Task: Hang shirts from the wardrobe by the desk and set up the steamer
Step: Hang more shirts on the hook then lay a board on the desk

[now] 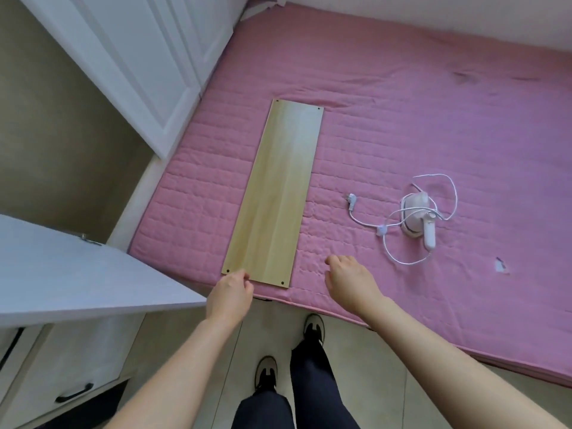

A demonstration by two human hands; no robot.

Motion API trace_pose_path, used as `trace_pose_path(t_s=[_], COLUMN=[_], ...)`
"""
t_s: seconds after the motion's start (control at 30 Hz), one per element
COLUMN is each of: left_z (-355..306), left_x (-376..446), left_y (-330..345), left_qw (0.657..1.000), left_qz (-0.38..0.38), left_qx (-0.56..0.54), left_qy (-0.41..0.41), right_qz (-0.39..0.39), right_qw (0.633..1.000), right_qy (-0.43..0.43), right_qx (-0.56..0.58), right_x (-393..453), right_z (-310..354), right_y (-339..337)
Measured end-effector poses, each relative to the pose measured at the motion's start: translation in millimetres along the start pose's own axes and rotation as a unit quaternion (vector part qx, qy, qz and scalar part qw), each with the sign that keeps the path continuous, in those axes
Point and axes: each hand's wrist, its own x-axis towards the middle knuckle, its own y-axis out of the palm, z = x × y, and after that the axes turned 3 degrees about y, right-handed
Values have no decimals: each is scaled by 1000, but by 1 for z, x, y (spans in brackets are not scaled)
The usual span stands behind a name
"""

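A white hand-held steamer (418,215) lies on the pink quilted bed (418,119), its white cord looped around it and the plug (351,200) to its left. A long light wooden board (275,193) lies flat on the bed, left of the steamer. My left hand (230,294) hovers at the board's near left corner with fingers loosely curled, holding nothing. My right hand (348,278) hangs over the bed's front edge, right of the board, fingers loosely curled and empty. No shirts are in view.
White wardrobe doors (130,63) stand at the upper left beside the bed. A white desk top (62,267) with black-handled drawers (74,393) is at the lower left. My feet (291,351) stand on the tiled floor between desk and bed.
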Motion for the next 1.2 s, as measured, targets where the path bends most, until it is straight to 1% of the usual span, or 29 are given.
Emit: trace_pose_path(t_s=[0.07, 0.17, 0.37, 0.47, 0.63, 0.8, 0.93, 1.0, 1.1, 1.2], left_z=[-3, -4, 4, 20, 56, 96, 112, 118, 126, 133], left_x=[24, 64, 135, 156, 200, 248, 277, 288, 295, 305], left_y=[7, 14, 43, 60, 98, 129, 148, 155, 169, 176], left_qw=[999, 996, 993, 994, 992, 990, 985, 984, 981, 968], left_qz=[12, 3, -12, -6, 13, 37, 8, -1, 0, -26], left_qx=[-25, -49, -47, -28, -26, -22, -46, -56, -74, -130], left_qy=[-45, -78, -105, -108, -120, -137, -167, -172, -182, -214], right_qz=[19, 39, 72, 91, 141, 165, 154, 156, 175, 180], right_qw=[999, 995, 992, 985, 957, 933, 919, 903, 873, 859], right_qy=[17, 29, 15, 39, 115, 177, 203, 217, 216, 210], right_qx=[44, 90, 103, 141, 227, 266, 301, 336, 401, 432], right_x=[28, 71, 147, 175, 221, 267, 301, 313, 316, 316], right_z=[-11, -22, -39, -39, -42, -47, -48, -47, -43, -37], right_y=[3, 12, 48, 66, 122, 165, 186, 193, 204, 210])
